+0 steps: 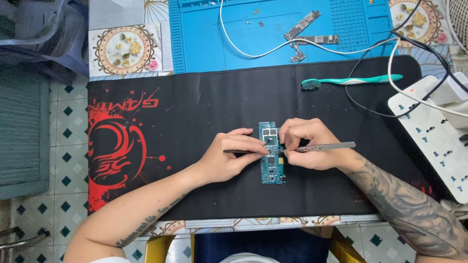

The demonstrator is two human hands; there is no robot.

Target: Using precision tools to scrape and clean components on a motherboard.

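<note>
A narrow blue circuit board (271, 171) lies upright in the middle of a black desk mat (204, 107) with a red design. My left hand (230, 157) rests beside the board's left edge and holds a thin dark tool (234, 151), its tip over the board. My right hand (309, 144) sits at the board's right edge, gripping silver tweezers (329, 146) whose points meet the board near its middle.
Behind the black mat lies a blue work mat (209, 39) with smaller circuit boards (312, 30) and a white cable (243, 48). A teal toothbrush (351, 80) lies at the mat's back right. A white power strip (431, 134) with plugs stands at the right.
</note>
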